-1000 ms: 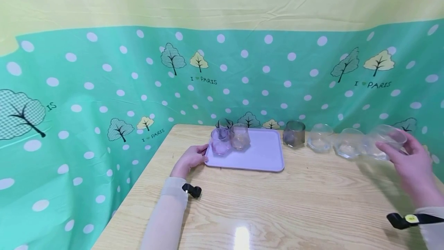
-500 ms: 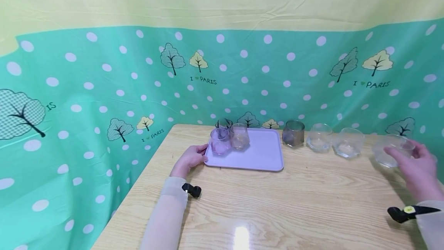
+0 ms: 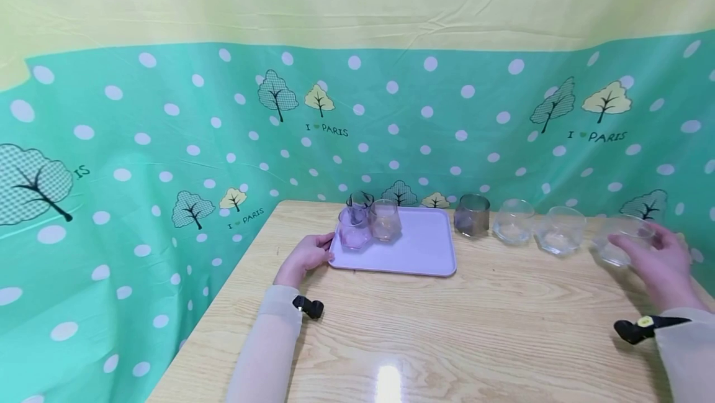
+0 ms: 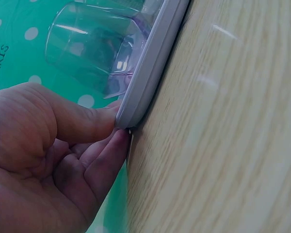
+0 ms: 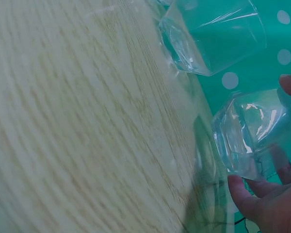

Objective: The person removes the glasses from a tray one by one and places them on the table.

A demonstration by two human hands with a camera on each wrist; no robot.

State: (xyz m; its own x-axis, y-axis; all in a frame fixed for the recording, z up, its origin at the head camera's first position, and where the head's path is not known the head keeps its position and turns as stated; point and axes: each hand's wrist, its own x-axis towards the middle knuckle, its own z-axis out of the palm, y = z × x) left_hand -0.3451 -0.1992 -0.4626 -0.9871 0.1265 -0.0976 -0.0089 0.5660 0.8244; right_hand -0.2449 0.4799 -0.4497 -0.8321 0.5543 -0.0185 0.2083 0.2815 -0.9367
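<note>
My left hand point(image 3: 304, 260) pinches the near left corner of a lilac tray point(image 3: 421, 244); the left wrist view shows the thumb on the rim and the fingertips beneath it. On the tray's left side stand a purple-tinted glass point(image 3: 355, 238), an amber-tinted glass point(image 3: 385, 226) and, partly hidden behind them, a dark-patterned glass point(image 3: 360, 200). At the far right, my right hand point(image 3: 665, 266) grips a clear faceted glass point(image 5: 254, 128) around its side, thumb and fingers on opposite sides. It is upright, close over the table at the right end of a row of glasses.
Right of the tray, a smoky grey glass point(image 3: 473, 220) and two clear glasses, a nearer-left one point(image 3: 514, 226) and a right one point(image 3: 561, 235), stand in a row. A green dotted curtain point(image 3: 357, 111) hangs behind the wooden table point(image 3: 475, 341).
My right hand has lowered the clear glass and brought it rightward, away from its neighbour, then slightly back left. The left hand and tray have stayed put.
</note>
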